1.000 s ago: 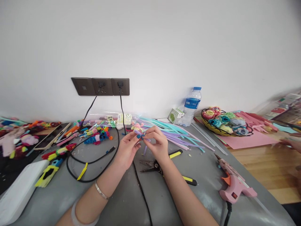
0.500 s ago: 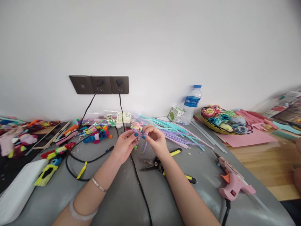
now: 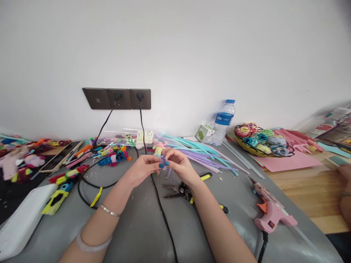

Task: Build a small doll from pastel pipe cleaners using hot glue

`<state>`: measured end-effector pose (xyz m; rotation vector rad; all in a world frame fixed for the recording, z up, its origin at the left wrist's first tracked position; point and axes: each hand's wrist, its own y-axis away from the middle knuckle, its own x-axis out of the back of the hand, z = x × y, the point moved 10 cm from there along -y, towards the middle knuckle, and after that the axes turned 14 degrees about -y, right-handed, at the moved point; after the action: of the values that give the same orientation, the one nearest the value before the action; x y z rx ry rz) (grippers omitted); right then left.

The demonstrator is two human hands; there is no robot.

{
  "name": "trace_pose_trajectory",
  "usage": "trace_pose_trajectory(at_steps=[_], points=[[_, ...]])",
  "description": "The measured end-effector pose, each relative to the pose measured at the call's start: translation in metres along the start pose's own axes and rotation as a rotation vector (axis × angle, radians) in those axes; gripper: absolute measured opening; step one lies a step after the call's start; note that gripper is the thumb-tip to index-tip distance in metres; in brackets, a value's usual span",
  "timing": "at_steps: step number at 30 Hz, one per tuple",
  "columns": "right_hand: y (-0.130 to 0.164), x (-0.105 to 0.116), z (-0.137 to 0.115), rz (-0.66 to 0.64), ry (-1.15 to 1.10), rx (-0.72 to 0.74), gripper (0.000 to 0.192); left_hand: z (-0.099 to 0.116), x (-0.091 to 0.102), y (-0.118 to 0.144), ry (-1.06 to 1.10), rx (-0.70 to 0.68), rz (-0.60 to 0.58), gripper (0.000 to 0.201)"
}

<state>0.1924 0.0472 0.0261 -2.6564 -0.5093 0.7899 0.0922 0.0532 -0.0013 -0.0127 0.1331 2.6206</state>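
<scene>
My left hand (image 3: 144, 168) and my right hand (image 3: 181, 166) meet over the middle of the grey table. Between their fingertips they pinch a small purple pipe cleaner piece (image 3: 163, 160), bent into a form that the fingers partly hide. Just behind them shows a pastel pink and yellow fuzzy figure (image 3: 158, 147); I cannot tell whether it stands apart from the purple piece. A spread of turquoise, purple and pink pipe cleaners (image 3: 203, 153) lies beyond my right hand. Under my right forearm are black pliers (image 3: 181, 189) with yellow-marked handles, jaws apart.
A pink glue gun (image 3: 274, 213) lies at right, near a basket of fabric-like flowers (image 3: 263, 140). A water bottle (image 3: 223, 122) stands by the wall. Black cables (image 3: 161, 208) cross the table. Colourful pipe cleaner figures (image 3: 113, 157) lie left, with a phone (image 3: 61, 157). Another person's hand (image 3: 344, 171) shows at far right.
My hands have drawn closer together around the purple piece, their fingertips now nearly touching. At the far right, another person's hand has come into view over the wooden surface.
</scene>
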Motion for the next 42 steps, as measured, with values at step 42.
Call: trace_pose_trajectory(at_steps=[42], points=[[0.0, 0.038, 0.024, 0.294, -0.023, -0.155, 0.031, 0.0, 0.034, -0.003, -0.182, -0.141, 0.386, 0.028]])
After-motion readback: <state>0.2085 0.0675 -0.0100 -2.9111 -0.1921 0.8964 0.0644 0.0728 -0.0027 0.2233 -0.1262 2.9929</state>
